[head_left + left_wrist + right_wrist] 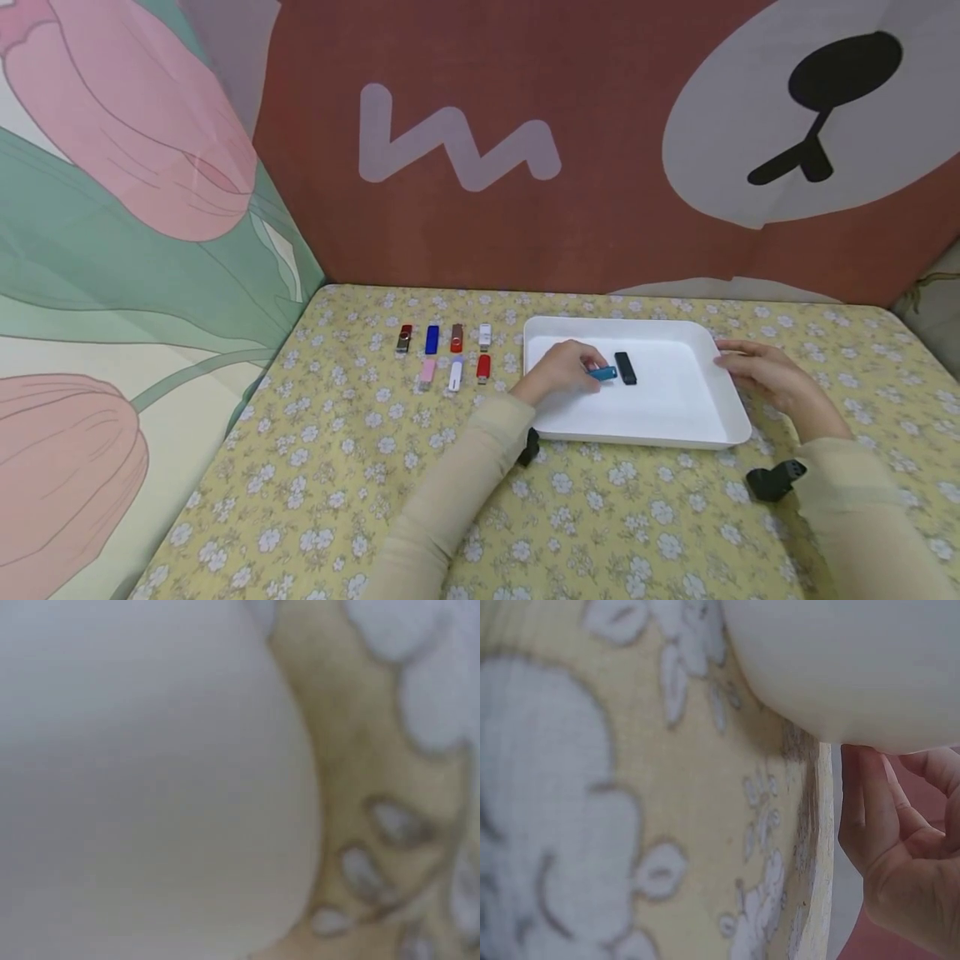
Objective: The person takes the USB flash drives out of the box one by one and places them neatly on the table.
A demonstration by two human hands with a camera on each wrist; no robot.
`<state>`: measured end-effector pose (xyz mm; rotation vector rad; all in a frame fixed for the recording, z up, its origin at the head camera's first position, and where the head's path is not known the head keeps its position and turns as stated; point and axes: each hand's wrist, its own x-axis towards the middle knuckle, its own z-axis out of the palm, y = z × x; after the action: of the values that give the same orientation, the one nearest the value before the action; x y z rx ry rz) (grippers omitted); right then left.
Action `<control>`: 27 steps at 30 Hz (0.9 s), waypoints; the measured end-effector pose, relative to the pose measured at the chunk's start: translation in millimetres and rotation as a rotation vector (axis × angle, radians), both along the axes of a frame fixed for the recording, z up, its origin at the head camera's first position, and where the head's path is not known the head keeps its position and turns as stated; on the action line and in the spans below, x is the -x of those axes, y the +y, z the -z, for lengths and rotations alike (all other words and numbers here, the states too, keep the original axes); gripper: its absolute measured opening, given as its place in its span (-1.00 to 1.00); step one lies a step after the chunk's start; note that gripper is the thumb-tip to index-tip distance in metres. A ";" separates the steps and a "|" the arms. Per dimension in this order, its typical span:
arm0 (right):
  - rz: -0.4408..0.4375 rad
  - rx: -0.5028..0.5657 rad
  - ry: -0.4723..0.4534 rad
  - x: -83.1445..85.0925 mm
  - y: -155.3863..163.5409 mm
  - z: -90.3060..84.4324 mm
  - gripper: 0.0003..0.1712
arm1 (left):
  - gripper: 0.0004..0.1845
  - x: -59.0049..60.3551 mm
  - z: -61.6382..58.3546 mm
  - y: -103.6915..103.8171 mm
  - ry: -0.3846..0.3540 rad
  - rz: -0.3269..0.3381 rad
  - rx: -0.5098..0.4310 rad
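Over the white tray (675, 425), my left hand (561, 368) pinches a blue USB flash drive (604, 373) between thumb and fingers. Just right of it, a black USB flash drive (626, 368) lies on the tray floor. My right hand (772, 379) is at the tray's right side, its fingertips touching the outside of the rim. In the right wrist view, the fingers (874, 802) meet the tray wall (855, 682) from outside. The left wrist view is blurred and filled by the tray's pale side (165, 795); the hand is hidden there.
Left of the tray, several USB flash drives lie in two rows, among them a blue one (432, 340), a pink one (427, 373) and a red one (483, 368). A floral cloth (315, 467) covers the table. A printed backdrop (480, 233) stands behind.
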<state>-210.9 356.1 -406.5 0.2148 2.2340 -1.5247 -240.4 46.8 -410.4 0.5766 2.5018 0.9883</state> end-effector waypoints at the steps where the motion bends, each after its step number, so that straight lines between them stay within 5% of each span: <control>1: 0.002 0.003 -0.003 0.0 -0.1 -0.1 -0.30 | -0.69 0.0 0.0 -1.2 -0.011 -0.012 -0.025; 15: 0.024 0.047 -0.029 -1.4 1.0 -0.6 -0.57 | -0.60 -13.7 -10.9 -20.0 -0.319 -0.181 -0.403; 27: 0.019 0.055 -0.021 -2.0 -0.3 -2.0 -0.58 | -0.45 -22.4 -18.4 -39.7 -0.310 -0.245 -0.513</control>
<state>-208.8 355.8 -404.5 0.2349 2.1768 -1.5836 -218.0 7.2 -392.0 0.2286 2.0746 1.6920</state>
